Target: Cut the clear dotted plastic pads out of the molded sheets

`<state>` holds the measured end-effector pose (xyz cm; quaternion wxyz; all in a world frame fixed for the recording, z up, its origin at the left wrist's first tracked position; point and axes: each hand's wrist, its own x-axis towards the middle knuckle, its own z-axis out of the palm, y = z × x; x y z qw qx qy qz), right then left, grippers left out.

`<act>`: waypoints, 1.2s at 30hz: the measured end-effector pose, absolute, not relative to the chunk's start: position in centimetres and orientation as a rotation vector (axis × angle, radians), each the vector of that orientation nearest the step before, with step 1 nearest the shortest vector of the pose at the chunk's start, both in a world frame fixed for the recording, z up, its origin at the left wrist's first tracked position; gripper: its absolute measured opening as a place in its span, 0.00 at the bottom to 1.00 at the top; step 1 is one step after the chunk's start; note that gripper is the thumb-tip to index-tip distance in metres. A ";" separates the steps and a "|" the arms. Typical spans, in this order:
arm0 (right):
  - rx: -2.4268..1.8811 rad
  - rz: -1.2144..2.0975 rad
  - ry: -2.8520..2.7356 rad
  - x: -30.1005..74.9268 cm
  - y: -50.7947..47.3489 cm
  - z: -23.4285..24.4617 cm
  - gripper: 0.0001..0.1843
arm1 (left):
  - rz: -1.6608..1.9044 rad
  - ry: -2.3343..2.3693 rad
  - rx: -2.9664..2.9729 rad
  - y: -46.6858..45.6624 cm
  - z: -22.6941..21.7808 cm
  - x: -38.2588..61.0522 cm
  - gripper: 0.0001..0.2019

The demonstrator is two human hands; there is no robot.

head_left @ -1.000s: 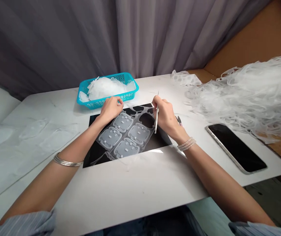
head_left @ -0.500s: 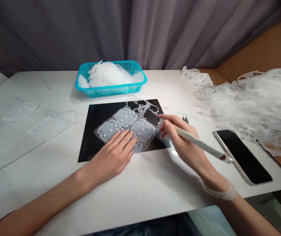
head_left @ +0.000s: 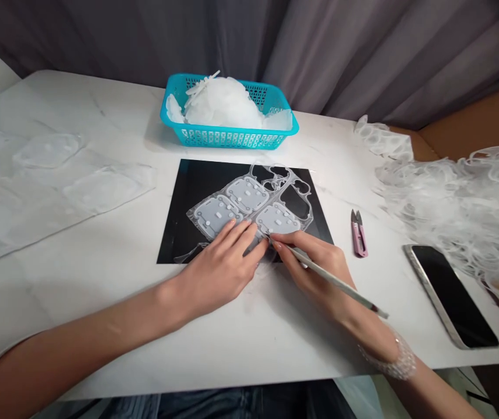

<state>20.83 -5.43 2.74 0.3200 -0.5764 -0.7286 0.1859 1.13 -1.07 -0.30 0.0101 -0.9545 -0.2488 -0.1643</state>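
A clear, moulded plastic sheet (head_left: 278,218) with frosted rounded panels lies slanted on a black mat (head_left: 201,177). Its far right part is only thin outline around openings. My left hand (head_left: 218,267) rests flat on the near edge of the sheet, fingers stretched out and touching it. In a pinch, my right hand (head_left: 323,270) holds a slim pale pen-shaped tool (head_left: 340,285). The tip of that tool is down at the sheet beside my left fingertips, mostly hidden by my fingers. A loose clear strip (head_left: 190,254) lies at the mat's near left.
Behind the mat stands a blue basket (head_left: 227,139) heaped with frosted white pieces. Pink thread snips (head_left: 358,235) and a phone (head_left: 454,297) lie to the right. Beyond them is a large pile of clear plastic scraps (head_left: 463,203). More clear sheets (head_left: 101,192) are at left.
My right hand with the tool has moved from the sheet's right edge toward its near edge, close to my left fingers. The view has shifted, and the snips now show fully.
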 end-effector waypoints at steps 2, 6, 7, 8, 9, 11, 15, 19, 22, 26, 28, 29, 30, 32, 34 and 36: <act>-1.478 0.402 -1.990 20.6 -5.3 2.4 0.06 | -0.514 -0.787 -2.975 -1.1 -0.3 1.1 0.18; -1.414 0.254 -2.149 20.6 -5.7 2.0 0.07 | -0.505 -0.815 -2.965 -1.2 -0.3 1.2 0.17; -1.417 0.249 -2.180 20.7 -6.0 2.0 0.07 | -0.500 -0.822 -2.967 -1.2 -0.3 1.2 0.17; -1.430 0.255 -2.203 20.9 -6.3 2.1 0.08 | -0.495 -0.830 -2.972 -1.2 -0.2 1.2 0.18; -1.451 0.268 -2.216 21.1 -6.6 2.2 0.08 | -0.489 -0.837 -2.979 -1.2 -0.2 1.2 0.18; -1.471 0.257 -2.229 21.5 -7.2 2.4 0.09 | -0.478 -0.844 -2.992 -1.3 -0.1 1.2 0.19; -1.377 0.162 -2.349 21.7 -7.0 2.1 0.11 | -0.469 -0.821 -3.003 -1.3 0.0 1.3 0.19; -1.350 0.060 -2.406 21.4 -5.5 1.4 0.12 | -0.465 -0.833 -3.001 -1.3 -0.1 1.3 0.18; -1.333 -0.020 -2.380 21.3 -4.5 1.1 0.15 | -0.439 -0.835 -2.993 -1.3 -0.2 1.3 0.19; -1.292 0.024 -2.457 21.4 -4.0 0.8 0.19 | -0.462 -0.812 -2.984 -1.4 -0.3 1.2 0.18; -1.270 0.115 -2.408 21.7 -4.0 0.8 0.20 | -0.473 -0.834 -2.981 -1.4 -0.4 1.1 0.19; -1.273 0.175 -2.322 21.9 -4.0 0.9 0.20 | -0.470 -0.851 -2.983 -1.5 -0.4 1.1 0.19; -1.294 0.243 -2.208 22.2 -4.1 1.0 0.20 | -0.462 -0.867 -2.988 -1.5 -0.4 1.0 0.20; -1.388 0.359 -1.939 22.9 -4.3 1.3 0.18 | -0.449 -0.883 -3.002 -1.5 -0.4 1.0 0.22; -1.494 0.423 -1.744 23.7 -4.5 1.7 0.15 | -0.444 -0.889 -3.023 -1.5 -0.3 1.0 0.22; -1.506 0.413 -1.713 24.1 -4.5 1.9 0.14 | -0.451 -0.902 -3.041 -1.6 -0.3 1.0 0.22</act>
